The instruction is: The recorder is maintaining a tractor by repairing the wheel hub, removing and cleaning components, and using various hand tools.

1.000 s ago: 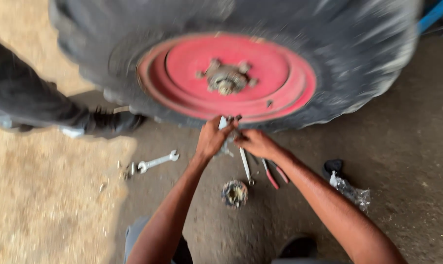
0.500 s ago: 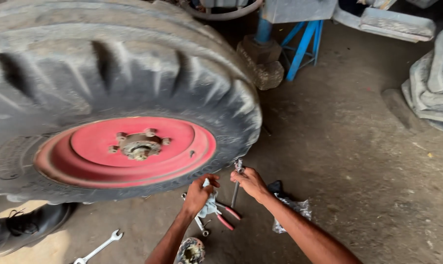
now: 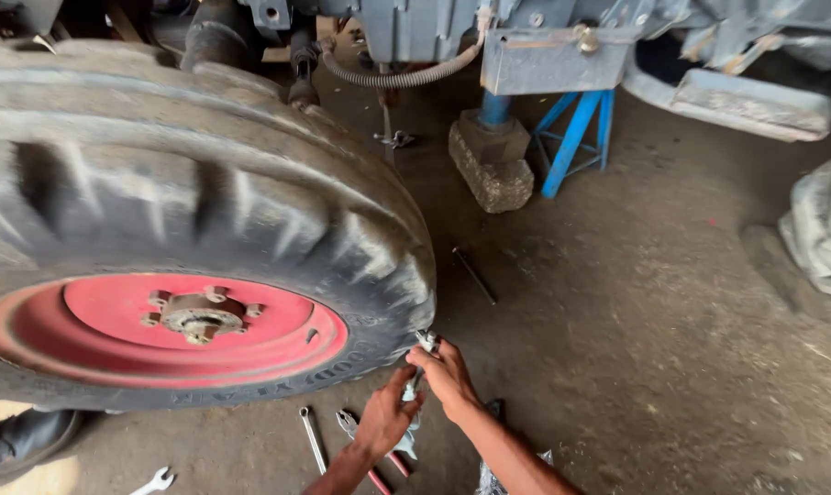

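The two hands meet just beside the lower right edge of the tyre (image 3: 204, 211), which lies flat on the ground with its red rim (image 3: 163, 325) facing up. Between them is a small metal part (image 3: 419, 367); its long axis runs steeply, from a bright tip at the top near the right hand's knuckles down toward the left hand, leaning slightly right at the top. What kind of part it is cannot be told.

The right hand (image 3: 448, 371) is closed over the upper end, fingers curled round it. The left hand (image 3: 386, 417) has its fingers bent around the lower end, thumb raised toward the right hand.

On the floor below the hands lie one spanner (image 3: 312, 438) and one pair of red-handled pliers (image 3: 370, 449); a second spanner (image 3: 155, 480) lies further left. One thin rod (image 3: 475, 275) lies beyond the tyre, and one blue stand (image 3: 576, 137) stands behind it.
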